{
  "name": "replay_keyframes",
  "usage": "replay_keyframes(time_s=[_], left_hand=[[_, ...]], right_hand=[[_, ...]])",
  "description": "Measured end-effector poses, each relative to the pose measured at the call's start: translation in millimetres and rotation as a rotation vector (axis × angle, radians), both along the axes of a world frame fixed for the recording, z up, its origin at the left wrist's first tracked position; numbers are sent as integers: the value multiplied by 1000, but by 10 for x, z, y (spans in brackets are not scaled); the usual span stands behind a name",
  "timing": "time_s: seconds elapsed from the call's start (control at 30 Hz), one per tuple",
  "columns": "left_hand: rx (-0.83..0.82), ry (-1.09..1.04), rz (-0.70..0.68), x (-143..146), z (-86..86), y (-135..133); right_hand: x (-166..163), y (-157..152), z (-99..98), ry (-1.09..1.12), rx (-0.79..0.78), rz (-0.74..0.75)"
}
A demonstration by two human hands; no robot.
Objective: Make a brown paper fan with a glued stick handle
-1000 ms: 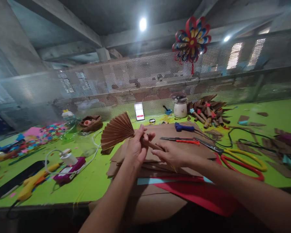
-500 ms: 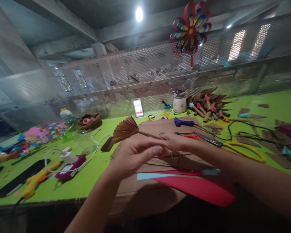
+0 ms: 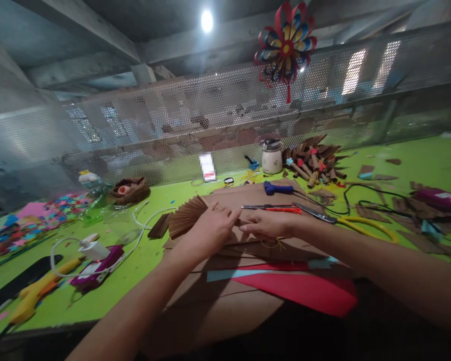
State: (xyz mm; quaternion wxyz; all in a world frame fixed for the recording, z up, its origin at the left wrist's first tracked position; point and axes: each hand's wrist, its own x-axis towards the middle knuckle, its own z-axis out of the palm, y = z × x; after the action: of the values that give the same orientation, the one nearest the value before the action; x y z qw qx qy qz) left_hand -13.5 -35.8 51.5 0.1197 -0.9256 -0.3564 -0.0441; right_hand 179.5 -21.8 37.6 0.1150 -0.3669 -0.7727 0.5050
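L hand [image 3: 215, 228]: closed on pleated fan [image 3: 186, 216] neck.
R hand [image 3: 266, 226]: pinches fan stick.
Under: brown sheets [image 3: 248, 198], bench [image 3: 143, 260].

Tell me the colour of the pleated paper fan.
Brown. The pleated paper fan shows best in the head view, at the left hand.

You have two hands at work, your left hand [image 3: 210, 231] and right hand [image 3: 265, 225], with one pleated paper fan [image 3: 186, 218] at their fingers. Beyond your right hand lie two cutters: red-handled scissors [image 3: 274, 208] and yellow-handled scissors [image 3: 361, 228]. Nearer you than both hands lie one red sheet [image 3: 308, 293] and one blue strip [image 3: 225, 275].
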Motion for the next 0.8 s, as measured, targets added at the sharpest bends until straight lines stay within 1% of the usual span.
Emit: replay_keyframes(time_s=[0.07,0.17,0.2,0.23,0.37,0.43,0.53,0.7,0.8], left_hand=[[-57,17,-2,-53,-1,29],[-161,-20,-4,-121,-6,21],[-188,-39,-1,-131,-8,8],[-209,-58,5,-134,-9,-7],[-262,-127,8,-104,-5,-32],[-301,-146,5,-93,-18,-10],[-371,-185,45,-99,-84,51],[-425,-276,70,-111,-264,139],[-426,-285,62,-83,-341,174]], right_hand=[[35,6,-21,-78,89,30],[85,26,-37,-221,330,75],[94,29,-30,-250,374,93],[98,30,-16,-265,381,112],[84,32,81,-280,315,164],[87,57,119,-294,343,185],[144,123,144,-328,381,223],[434,256,187,-467,391,205],[712,373,244,-579,508,156]])
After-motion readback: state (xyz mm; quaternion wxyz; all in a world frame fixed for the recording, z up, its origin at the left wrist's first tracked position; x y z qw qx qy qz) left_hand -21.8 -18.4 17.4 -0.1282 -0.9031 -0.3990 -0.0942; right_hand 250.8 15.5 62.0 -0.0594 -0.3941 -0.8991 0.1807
